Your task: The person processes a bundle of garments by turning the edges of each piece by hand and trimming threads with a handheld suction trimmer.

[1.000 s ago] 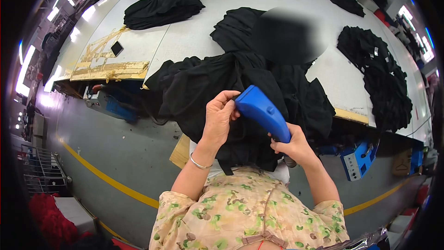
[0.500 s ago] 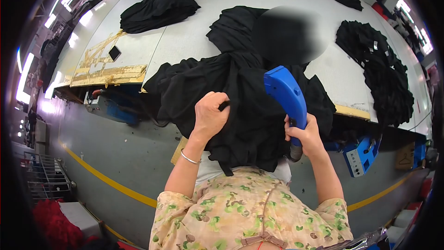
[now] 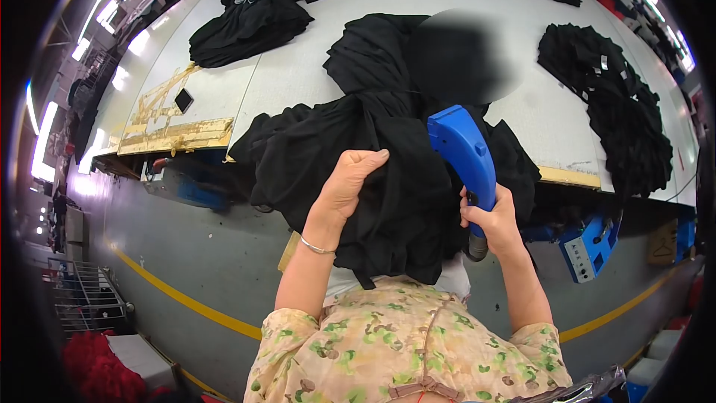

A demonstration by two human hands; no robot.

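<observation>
A black garment (image 3: 306,138) lies bunched over the front edge of the white table (image 3: 280,78) and hangs down against my body. My left hand (image 3: 347,185) is closed on its cloth near the middle, with the thumb stretched to the right and the curled fingers partly hidden. In my right hand (image 3: 492,216) is a blue handheld suction nozzle (image 3: 464,151), gripped round its lower handle. Its wide head points up and to the left, over the right side of the garment. A dark hose (image 3: 477,248) leaves the handle below my fingers.
Folded black garments (image 3: 250,26) lie at the back left, and more black clothing (image 3: 611,104) at the right. A phone-like dark object (image 3: 183,101) rests near the taped left edge. Below the table stands a blue machine (image 3: 589,250). A round blur covers part of the view.
My left hand has shifted slightly right and turned, its thumb now stretched out along the cloth. My right hand and the nozzle are nearly where they were. The view has tilted a little.
</observation>
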